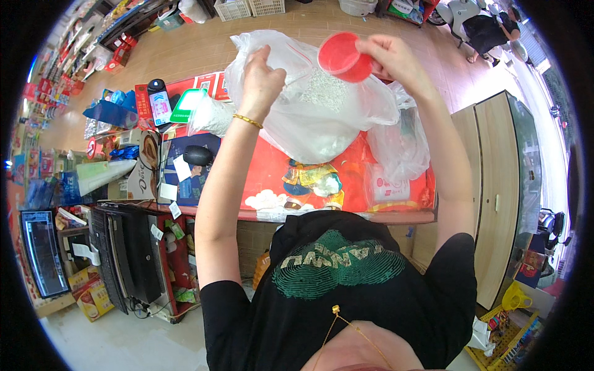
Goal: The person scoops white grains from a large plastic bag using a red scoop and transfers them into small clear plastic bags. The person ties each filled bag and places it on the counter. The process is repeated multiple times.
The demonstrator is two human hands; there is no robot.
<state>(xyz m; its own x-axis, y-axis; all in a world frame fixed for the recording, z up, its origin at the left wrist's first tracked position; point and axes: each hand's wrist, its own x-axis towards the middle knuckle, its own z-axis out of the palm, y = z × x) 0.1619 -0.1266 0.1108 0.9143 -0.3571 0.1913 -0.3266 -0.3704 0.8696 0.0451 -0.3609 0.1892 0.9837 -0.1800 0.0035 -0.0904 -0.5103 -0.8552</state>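
Note:
A large translucent plastic bag [306, 139] with white granules [327, 90] in it rests on the red-covered table. Its mouth is spread towards the far side. My left hand [263, 79] is curled shut on a smaller clear plastic bag [292, 55] with a red strip, at the left of the large bag's mouth; the exact grip is hidden. In my right hand [387, 55] is a red plastic cup [341, 58], held by its rim and tilted above the granules. A filled clear bag [213, 116] of white material lies left of my left wrist.
On the table's left are a payment terminal [160, 104], a green-framed stand [188, 105] and a black mouse [198, 155]. Crumpled plastic bags [401, 143] lie at the right, by a wooden cabinet [496, 195]. A person [492, 32] is by a scooter at the far right.

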